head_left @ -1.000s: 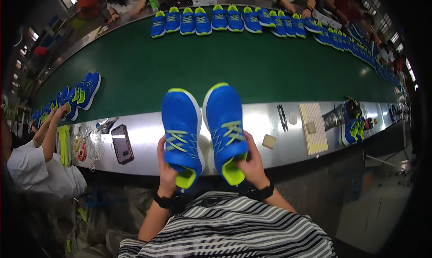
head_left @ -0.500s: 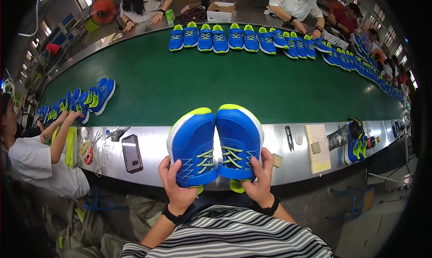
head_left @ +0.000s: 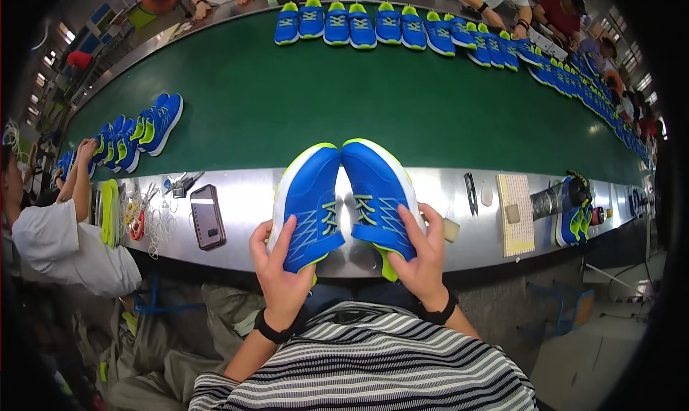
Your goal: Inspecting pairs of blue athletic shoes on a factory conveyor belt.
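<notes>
In front of me I hold a pair of blue sneakers with lime-green trim, white soles and crossed laces. My left hand point(head_left: 281, 257) grips the left sneaker point(head_left: 308, 199) around its heel end, thumb along the outer side. The right sneaker point(head_left: 377, 192) is in my right hand point(head_left: 422, 257), gripped the same way. Their toes point away from me and come together at the tips, while the heels stand apart. Both are tilted, so the outer sides of the uppers show. My palms hide part of the heels.
A green conveyor belt point(head_left: 215, 117) runs behind a metal ledge point(head_left: 452, 189). Sneakers point(head_left: 359, 27) line its far edge; more sneakers point(head_left: 161, 128) stand at left beside a co-worker point(head_left: 61, 239). On the ledge lie a phone point(head_left: 207, 217), tweezers point(head_left: 471, 194), a notepad point(head_left: 517, 232) and cords point(head_left: 154, 221).
The two sneakers have turned in my hands, their outer sides showing more and their heels farther apart. The whole view has shifted, with the belt higher up. The co-worker's hands at left have moved.
</notes>
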The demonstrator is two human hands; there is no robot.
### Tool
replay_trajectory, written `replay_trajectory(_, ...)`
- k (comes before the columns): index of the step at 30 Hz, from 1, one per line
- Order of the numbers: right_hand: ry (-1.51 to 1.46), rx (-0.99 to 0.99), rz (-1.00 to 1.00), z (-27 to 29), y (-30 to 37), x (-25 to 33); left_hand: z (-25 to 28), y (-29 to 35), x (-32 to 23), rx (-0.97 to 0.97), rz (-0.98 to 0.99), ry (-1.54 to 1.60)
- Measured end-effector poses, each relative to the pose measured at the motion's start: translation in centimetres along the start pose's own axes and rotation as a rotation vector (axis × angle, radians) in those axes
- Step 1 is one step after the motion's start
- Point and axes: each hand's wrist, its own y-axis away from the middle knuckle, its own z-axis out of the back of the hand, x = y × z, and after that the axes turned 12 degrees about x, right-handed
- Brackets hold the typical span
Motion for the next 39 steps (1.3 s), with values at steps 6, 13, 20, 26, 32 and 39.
replay_trajectory(6, 0.090, 0.224, -0.129, -1.8, 0.6, -1.2, -1.7, 0.0, 3.0, 0.369, -0.011, -0.082)
replay_trajectory(13, -0.259, 0.364, -0.313, -0.8, -0.9, -5.7, -0.5, -2.0, 9.1, 0.639, 0.246, 0.488)
replay_trajectory(20, -1.461, 0.268, -0.649, -2.1, -1.0, -5.5, -2.8, -2.0, 7.6, 0.525, 0.534, 1.412)
replay_trajectory(26, -1.907, 0.072, -0.675, -3.0, -3.4, -1.6, -4.0, -2.8, 2.7, 0.291, 0.535, 1.743)
replay_trajectory(32, -1.947, 0.179, -0.514, -3.6, -3.4, -1.8, -4.0, -2.3, 2.2, 0.281, 0.579, 1.765)
replay_trajectory(39, -0.355, 0.189, -0.392, -4.1, -2.0, -7.5, -3.3, -0.8, 6.2, 0.409, 0.134, 0.179)
